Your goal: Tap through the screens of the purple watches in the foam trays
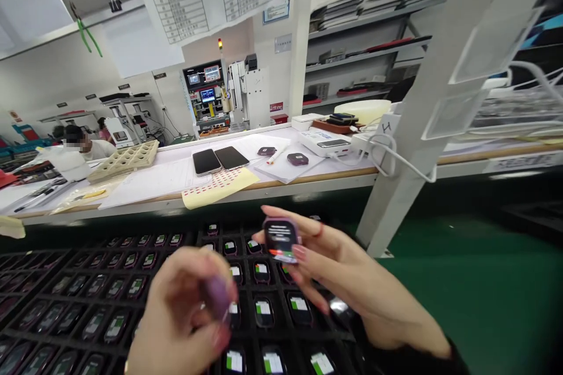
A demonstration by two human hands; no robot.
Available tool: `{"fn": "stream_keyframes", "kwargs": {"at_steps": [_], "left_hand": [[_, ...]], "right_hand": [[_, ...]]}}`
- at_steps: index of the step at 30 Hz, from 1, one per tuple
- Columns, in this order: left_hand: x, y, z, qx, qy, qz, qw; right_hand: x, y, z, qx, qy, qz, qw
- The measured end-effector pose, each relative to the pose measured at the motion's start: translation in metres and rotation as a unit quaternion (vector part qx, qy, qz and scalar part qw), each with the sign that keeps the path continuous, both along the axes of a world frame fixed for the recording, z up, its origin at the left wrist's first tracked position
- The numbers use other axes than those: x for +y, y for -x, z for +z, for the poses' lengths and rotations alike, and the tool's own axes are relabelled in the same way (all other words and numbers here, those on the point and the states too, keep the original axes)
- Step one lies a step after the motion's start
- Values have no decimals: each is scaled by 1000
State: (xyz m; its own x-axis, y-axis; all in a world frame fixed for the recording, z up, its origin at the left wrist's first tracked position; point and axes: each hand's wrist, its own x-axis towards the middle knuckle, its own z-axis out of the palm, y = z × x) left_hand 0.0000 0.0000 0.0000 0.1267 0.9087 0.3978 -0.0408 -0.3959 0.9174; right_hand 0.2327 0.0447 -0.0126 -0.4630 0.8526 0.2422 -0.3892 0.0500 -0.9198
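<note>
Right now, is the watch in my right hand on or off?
On: the watch in your right hand shows lit white text on its dark screen.

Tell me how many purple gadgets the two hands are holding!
2: a lit-screen gadget in the right hand, and a blurred purple gadget in the left hand. The hands partly cover both; another could be hidden.

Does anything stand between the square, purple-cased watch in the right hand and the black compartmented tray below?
Partly: the lower fingers of the right hand hang below the watch, over the tray. No other obstacle shows; the left hand, holding a blurred purple object, is off left.
</note>
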Motion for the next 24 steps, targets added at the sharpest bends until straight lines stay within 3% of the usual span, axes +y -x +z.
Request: {"fn": "stream_keyframes", "kwargs": {"at_steps": [3,8,19,24], "left_hand": [[27,-13,0,2,34,-22,999],[54,-23,-13,10,20,8,1000],[49,-27,-14,38,54,9,998],[51,-27,-15,40,53,8,998]], "right_hand": [[20,15,-6,-6,-19,8,1000],[29,20,-7,-58,-28,-37,997],[34,23,-13,-92,-20,-120,988],[36,21,-13,-83,-26,-119,989]]}}
